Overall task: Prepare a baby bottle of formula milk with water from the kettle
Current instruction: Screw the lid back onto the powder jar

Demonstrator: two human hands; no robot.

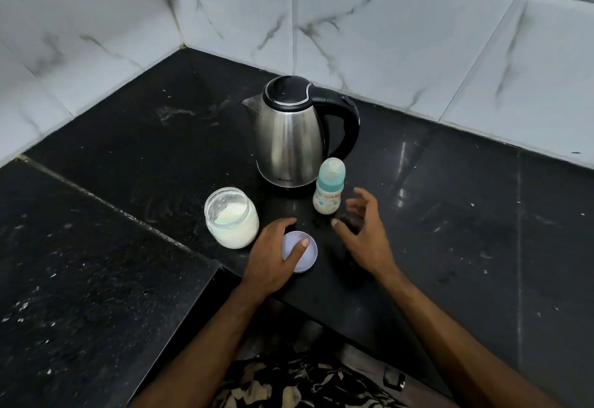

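The baby bottle (328, 189) stands upright just left of the right hand (363, 230), whose grip is open and empty; the left hand (273, 253) holds the jar lid (302, 251).

Both bare forearms are extended up from the bottom of the frame toward its centre. The left hand (273, 256) is laid palm down, fingers curled. The right hand (364, 230) is raised, fingers spread and loosely bent.

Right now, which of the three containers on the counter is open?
The glass jar of white powder: its mouth is uncovered. The kettle has its lid down, and the baby bottle is capped.
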